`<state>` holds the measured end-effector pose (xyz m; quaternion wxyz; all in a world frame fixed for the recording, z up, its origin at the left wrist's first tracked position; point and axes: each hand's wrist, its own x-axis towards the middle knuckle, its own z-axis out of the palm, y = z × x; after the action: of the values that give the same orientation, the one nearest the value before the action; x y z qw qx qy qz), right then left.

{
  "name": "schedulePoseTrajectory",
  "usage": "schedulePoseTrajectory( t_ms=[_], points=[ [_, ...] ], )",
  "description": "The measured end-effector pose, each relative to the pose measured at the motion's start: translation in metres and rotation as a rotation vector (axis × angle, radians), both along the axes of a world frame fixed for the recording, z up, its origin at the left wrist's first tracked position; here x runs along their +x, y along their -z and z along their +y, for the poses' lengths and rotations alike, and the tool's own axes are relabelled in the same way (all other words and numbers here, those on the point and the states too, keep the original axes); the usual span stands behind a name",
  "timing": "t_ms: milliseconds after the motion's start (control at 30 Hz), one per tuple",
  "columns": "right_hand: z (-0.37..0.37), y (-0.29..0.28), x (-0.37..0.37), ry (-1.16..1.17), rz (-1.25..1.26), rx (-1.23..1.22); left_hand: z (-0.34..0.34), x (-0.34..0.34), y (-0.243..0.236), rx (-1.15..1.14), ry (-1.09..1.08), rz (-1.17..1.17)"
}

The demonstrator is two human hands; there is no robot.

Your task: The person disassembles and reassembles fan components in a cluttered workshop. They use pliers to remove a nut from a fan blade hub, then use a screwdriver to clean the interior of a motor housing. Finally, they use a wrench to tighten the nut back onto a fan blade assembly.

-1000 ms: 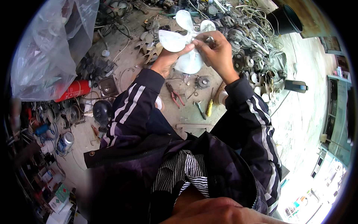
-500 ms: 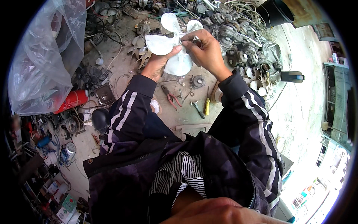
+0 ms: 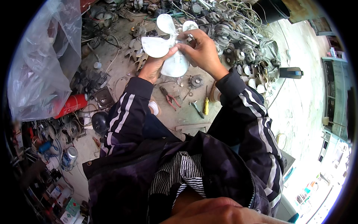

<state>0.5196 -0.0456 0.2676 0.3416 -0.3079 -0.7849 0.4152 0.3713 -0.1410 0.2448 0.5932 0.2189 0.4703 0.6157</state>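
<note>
A white plastic fan blade [image 3: 154, 47] with several rounded paddles is held up above the floor. My left hand [image 3: 152, 68] grips it from below left, thumb lying near the hub. At the hub, the thumb and fingers of my right hand [image 3: 204, 52] are pinched together; a small greyish bit shows among the fingers, too small to name. Beneath the blade on the floor lie red-handled pliers [image 3: 170, 98], a small dark-handled tool [image 3: 197, 109], a yellow-handled screwdriver [image 3: 206, 106] and a round metal motor part [image 3: 195, 81].
A heap of motor parts and wires [image 3: 227, 33] spreads across the far side, beside a black bucket [image 3: 271, 11]. To the left hangs a clear plastic sheet [image 3: 44, 63] above a red cylinder [image 3: 74, 104]. A dark rectangular object [image 3: 291, 72] stands to the right.
Both hands and the fan blade have shifted slightly left in the picture, and the blade has tilted a little. The grip looks much the same.
</note>
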Motion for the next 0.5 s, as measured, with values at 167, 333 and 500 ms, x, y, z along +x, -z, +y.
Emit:
schedulePoseTrajectory(
  t_ms=[167, 333, 500],
  points=[
    [0.005, 0.006, 0.004, -0.087, -0.027, 0.097, 0.001, 0.002, 0.002, -0.029, -0.031, 0.014],
    [0.005, 0.01, -0.003, -0.059, 0.189, 0.142, 0.004, -0.002, 0.014, -0.023, -0.036, 0.0],
    [0.003, 0.002, 0.003, 0.041, 0.014, 0.06, 0.001, -0.001, 0.007, -0.039, -0.016, 0.009]
  ],
)
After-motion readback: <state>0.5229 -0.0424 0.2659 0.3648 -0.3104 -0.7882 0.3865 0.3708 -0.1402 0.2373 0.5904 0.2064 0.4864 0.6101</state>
